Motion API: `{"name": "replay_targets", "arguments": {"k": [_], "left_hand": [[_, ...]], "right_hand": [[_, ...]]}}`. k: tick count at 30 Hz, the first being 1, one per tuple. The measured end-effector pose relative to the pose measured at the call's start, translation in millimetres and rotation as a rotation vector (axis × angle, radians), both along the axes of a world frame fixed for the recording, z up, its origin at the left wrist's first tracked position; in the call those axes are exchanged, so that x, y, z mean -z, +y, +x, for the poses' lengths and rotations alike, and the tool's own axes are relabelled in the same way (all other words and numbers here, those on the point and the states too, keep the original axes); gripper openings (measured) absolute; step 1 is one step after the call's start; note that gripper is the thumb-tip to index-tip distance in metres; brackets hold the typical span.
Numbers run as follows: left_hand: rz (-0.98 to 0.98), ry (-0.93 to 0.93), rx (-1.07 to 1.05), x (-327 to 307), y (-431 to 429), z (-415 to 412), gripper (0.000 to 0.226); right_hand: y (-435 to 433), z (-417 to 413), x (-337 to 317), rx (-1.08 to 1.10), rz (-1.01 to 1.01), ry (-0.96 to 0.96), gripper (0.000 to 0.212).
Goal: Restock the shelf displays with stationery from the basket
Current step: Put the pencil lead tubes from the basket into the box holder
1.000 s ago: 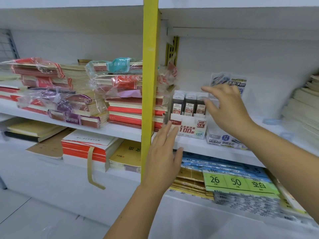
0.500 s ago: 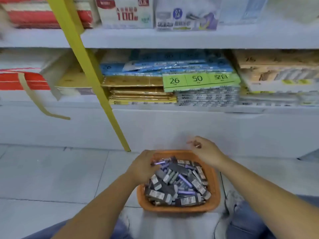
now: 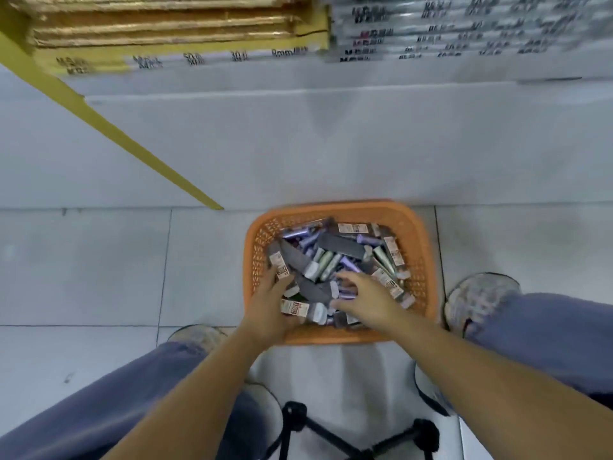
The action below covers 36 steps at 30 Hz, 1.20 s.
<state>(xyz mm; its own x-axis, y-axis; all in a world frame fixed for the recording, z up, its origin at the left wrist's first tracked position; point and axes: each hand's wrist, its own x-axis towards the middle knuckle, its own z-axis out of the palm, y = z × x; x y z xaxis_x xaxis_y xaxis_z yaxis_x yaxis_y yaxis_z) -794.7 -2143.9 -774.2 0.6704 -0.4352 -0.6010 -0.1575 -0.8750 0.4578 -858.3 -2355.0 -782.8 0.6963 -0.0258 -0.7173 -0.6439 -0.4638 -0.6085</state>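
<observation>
— Head view, looking straight down: where are your hands?

— Both are in the orange basket (image 3: 335, 214), which sits on the tiled floor (image 3: 109, 267) between my feet, right against the white base of the shelf (image 3: 298, 141). My left hand (image 3: 268, 307) lies over the near-left corner, fingers spread onto the heap. My right hand (image 3: 365, 300) reaches in from the near side, fingers splayed and curled down over the pile.

— Are they clamped on anything?

— I cannot tell. The fingers of both touch the small stationery packs (image 3: 335, 260), but a closed grip does not show — the frame is slightly blurred there.

— What is in the basket?

— A loose jumble of slim packs: grey ones, purple ones, pale green ones, some with white printed labels, lying at all angles.

— And above it?

— On the lowest shelf, stacked gold-coloured packets (image 3: 166, 24) on the left and silvery packets (image 3: 464, 24) on the right, touching side by side. A yellow upright (image 3: 109, 127) runs aslant down to the floor, left of the basket. My blue trouser legs (image 3: 547, 330) frame the basket, and a black stand (image 3: 331, 433) shows at the bottom edge.
</observation>
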Motion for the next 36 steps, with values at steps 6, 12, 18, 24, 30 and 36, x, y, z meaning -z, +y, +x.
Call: {"name": "replay_targets", "arguments": {"k": [6, 12, 18, 24, 30, 36], "left_hand": [[-0.02, -0.061, -0.128, 8.5, -2.8, -2.0, 0.085], [-0.022, -0.016, -0.227, 12.0, -6.9, -8.0, 0.075], [-0.047, 0.04, -0.181, 10.6, -1.9, -8.5, 0.066], [0.021, 0.063, -0.021, 12.4, 0.5, -9.8, 0.059], [-0.011, 0.045, -0.092, 15.5, -10.5, -14.4, 0.051], [-0.063, 0.121, -0.129, 15.7, -11.9, -13.6, 0.053]], "right_hand": [[21.8, 4.4, 12.6, -0.127, -0.097, -0.022, 0.092], [30.0, 6.0, 15.5, -0.053, -0.04, -0.051, 0.075], [27.8, 4.2, 17.8, 0.122, 0.14, 0.064, 0.049], [12.0, 8.4, 13.2, 0.241, 0.233, 0.042, 0.034], [-1.5, 7.0, 5.8, 0.493, 0.542, 0.141, 0.029], [14.0, 1.6, 6.6, 0.469, 0.341, 0.042, 0.036]]}}
